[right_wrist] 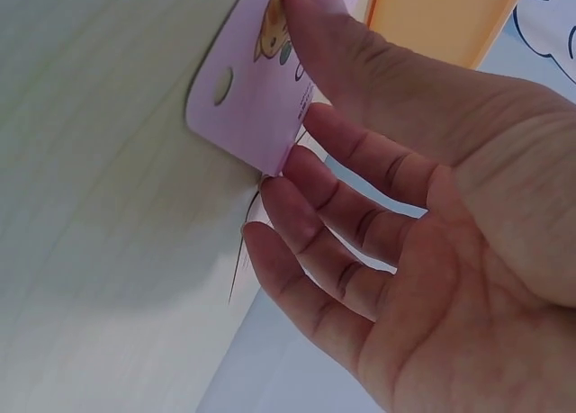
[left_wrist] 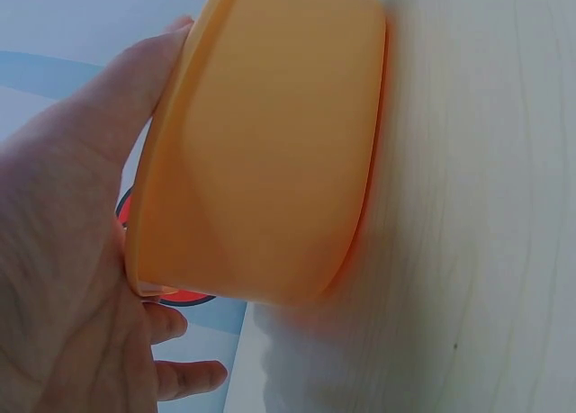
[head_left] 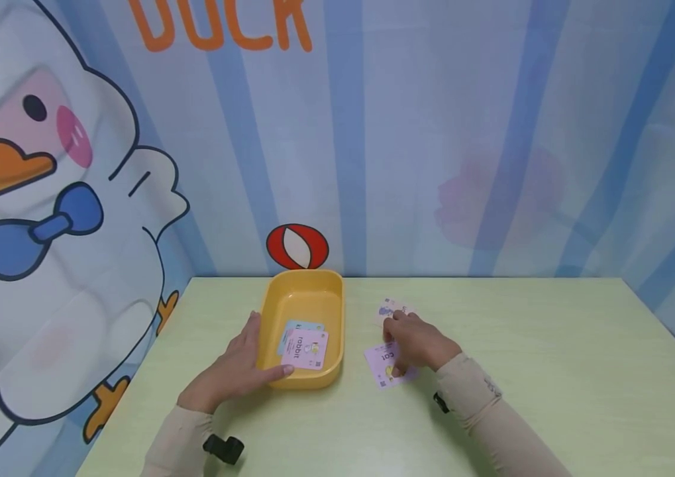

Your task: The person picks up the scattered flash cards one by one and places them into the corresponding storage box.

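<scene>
On the left of the table, a yellow plastic tray holds a pink "rabbit" card lying over a blue card. My left hand rests along the tray's near left corner, fingers extended down its side and thumb on the front rim. To the tray's right, my right hand pinches a pink "cat" card. The right wrist view shows its thumb on the face of that card, which is tilted, with fingertips at the far edge. Beyond it, another pink card is partly hidden by the fingers.
The pale wooden table ends at a blue striped backdrop printed with a large duck. Dark wrist straps show below the sleeves. The tray stands near the table's back edge.
</scene>
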`<state>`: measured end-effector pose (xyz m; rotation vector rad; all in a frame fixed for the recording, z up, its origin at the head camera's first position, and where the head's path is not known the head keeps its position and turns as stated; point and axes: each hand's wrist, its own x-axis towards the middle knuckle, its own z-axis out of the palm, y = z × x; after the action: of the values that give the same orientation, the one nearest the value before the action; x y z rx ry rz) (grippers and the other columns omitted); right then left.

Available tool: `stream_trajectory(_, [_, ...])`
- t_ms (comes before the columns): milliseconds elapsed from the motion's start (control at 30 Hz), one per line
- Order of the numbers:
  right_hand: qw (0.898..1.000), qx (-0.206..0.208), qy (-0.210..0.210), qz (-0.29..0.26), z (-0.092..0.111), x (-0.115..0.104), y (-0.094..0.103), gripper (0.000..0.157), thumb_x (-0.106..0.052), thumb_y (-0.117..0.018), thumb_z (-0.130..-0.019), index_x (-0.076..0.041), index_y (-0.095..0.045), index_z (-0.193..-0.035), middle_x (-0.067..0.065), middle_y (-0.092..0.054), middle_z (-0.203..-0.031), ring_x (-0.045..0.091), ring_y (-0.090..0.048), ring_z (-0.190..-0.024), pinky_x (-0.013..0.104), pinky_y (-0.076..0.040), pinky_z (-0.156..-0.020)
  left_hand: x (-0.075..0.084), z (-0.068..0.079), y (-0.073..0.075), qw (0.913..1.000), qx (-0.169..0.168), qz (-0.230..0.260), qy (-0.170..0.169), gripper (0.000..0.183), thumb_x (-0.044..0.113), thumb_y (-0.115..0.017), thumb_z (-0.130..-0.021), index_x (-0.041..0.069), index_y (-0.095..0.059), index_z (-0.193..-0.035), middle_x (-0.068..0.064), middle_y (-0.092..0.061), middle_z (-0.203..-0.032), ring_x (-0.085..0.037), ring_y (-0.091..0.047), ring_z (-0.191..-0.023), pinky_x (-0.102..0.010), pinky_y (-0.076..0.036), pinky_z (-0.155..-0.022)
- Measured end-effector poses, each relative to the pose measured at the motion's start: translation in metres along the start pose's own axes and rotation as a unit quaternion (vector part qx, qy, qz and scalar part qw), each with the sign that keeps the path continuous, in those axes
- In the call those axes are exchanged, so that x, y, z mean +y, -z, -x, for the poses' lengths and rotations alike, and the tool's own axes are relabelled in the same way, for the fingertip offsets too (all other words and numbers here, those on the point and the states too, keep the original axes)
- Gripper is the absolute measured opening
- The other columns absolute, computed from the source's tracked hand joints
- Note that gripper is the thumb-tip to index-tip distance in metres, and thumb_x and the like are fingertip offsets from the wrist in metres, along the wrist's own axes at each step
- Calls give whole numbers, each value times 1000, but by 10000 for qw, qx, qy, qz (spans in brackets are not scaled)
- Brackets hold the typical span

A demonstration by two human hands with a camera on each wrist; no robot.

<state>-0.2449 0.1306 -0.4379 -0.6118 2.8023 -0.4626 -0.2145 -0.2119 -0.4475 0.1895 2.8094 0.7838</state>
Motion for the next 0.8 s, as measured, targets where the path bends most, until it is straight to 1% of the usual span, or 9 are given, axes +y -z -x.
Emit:
stream_trajectory(500, [9999, 58, 37, 88, 1, -1, 0, 47, -13, -93, -72, -9, -60, -104, 3, -50, -99, 23, -45, -90, 39, -46, -79, 0, -1, 0, 10000, 13, -44, 0, 135, 74, -72, -75, 8, 8, -162, -17, -1, -171, -43, -18, -152, -69, -29, -114])
stream_trajectory(800, [10000, 75, -37, 40, 2, -3, 0, 46, -12, -93, -73, -10, -61, -106, 3, -49, -101, 22, -46, -89, 38, -46, -77, 1, 0, 1, 10000, -23, 38, -21, 135, 74, -71, -76, 8, 8, -162, -16, 1, -171, -43, -15, -153, -68, -27, -116])
